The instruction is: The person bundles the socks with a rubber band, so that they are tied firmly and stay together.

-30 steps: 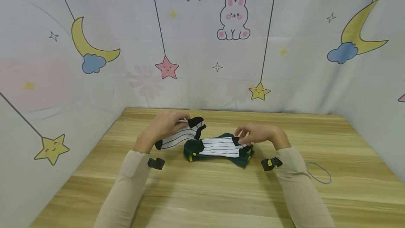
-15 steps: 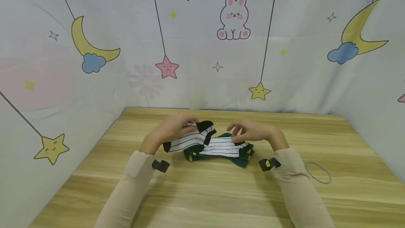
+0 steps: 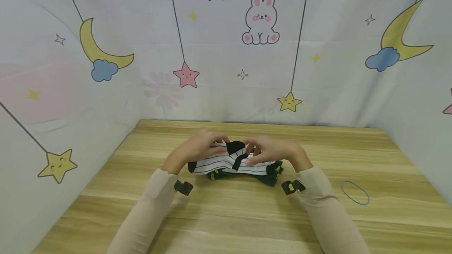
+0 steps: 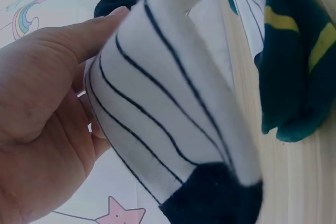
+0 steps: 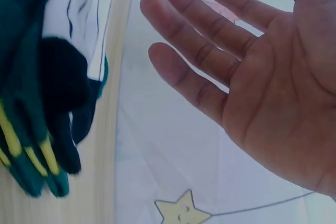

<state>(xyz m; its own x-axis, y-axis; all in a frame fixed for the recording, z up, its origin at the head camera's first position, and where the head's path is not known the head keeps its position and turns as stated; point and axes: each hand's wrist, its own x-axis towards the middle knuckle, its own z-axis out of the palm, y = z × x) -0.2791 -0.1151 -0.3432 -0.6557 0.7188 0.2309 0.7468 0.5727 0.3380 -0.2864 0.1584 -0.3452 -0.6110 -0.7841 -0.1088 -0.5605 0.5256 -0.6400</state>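
My left hand (image 3: 196, 147) pinches a striped sock (image 3: 215, 164); my right hand (image 3: 273, 148), fingers parted, grips nothing. Beneath lies a second striped sock (image 3: 258, 169) on green fabric (image 3: 268, 179). Apparent step: stacking; the next move seemingly calls for right-hand guidance.

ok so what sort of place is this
Probably a makeshift indoor recording booth: a wood-grain table, a white cartoon-printed fabric backdrop around its back and sides, and black wrist-worn devices.
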